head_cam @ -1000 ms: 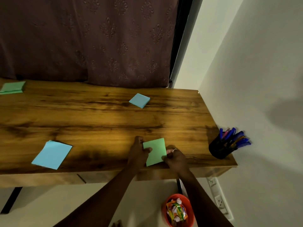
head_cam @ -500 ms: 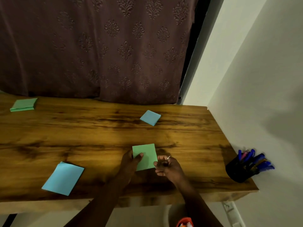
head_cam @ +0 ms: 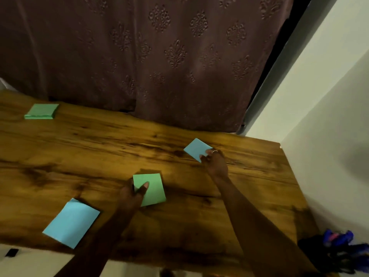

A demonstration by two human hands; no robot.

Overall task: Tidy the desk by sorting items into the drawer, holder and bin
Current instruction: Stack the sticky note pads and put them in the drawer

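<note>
Now the left hand (head_cam: 132, 193) pinches a green note (head_cam: 150, 189) near the desk's (head_cam: 99, 148) front edge; the right hand (head_cam: 214, 162) grasps a blue pad (head_cam: 196, 148) toward its back edge.

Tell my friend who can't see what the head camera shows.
At a wooden desk, the left hand holds a green note while the right hand pinches a small blue note farther back. A bigger blue note, a green pad and a pen holder sit around them.

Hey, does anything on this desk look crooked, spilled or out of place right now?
Nothing looks spilled or damaged, but papers are scattered. The big blue sheet lies skewed near the front left edge of the desk, and a green pad sits alone at the far left back.
</note>
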